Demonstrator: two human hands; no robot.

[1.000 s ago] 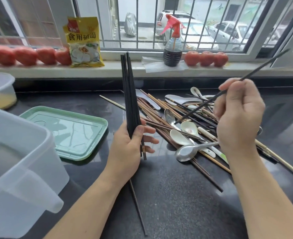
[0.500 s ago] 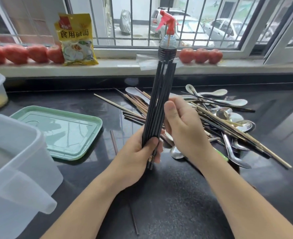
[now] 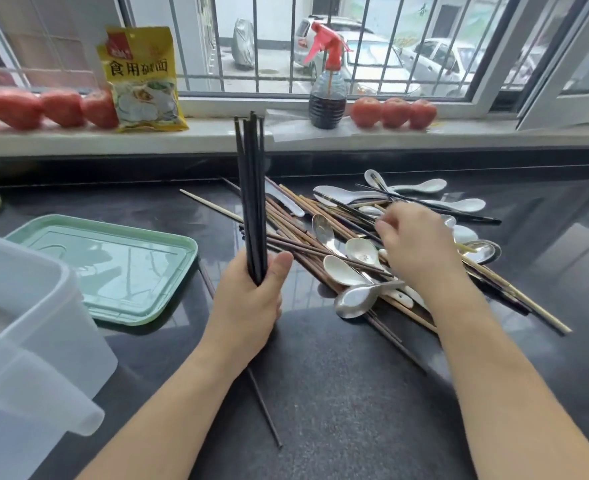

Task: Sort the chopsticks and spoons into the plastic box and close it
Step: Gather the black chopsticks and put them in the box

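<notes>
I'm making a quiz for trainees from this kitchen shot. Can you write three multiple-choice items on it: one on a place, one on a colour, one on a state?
1. Where does the green lid lie?
A. on the plastic box
B. flat on the counter
C. on the windowsill

2. What colour are the chopsticks held upright in the left hand?
A. black
B. white
C. pale wood

3. What is the right hand doing?
A. gripping the spray bottle
B. resting on the lid
C. reaching into the pile of spoons and chopsticks

Answers:
1 B, it lies beside the plastic box.
2 A, the bundle of chopsticks is black.
3 C, its fingers are over the pile.
</notes>
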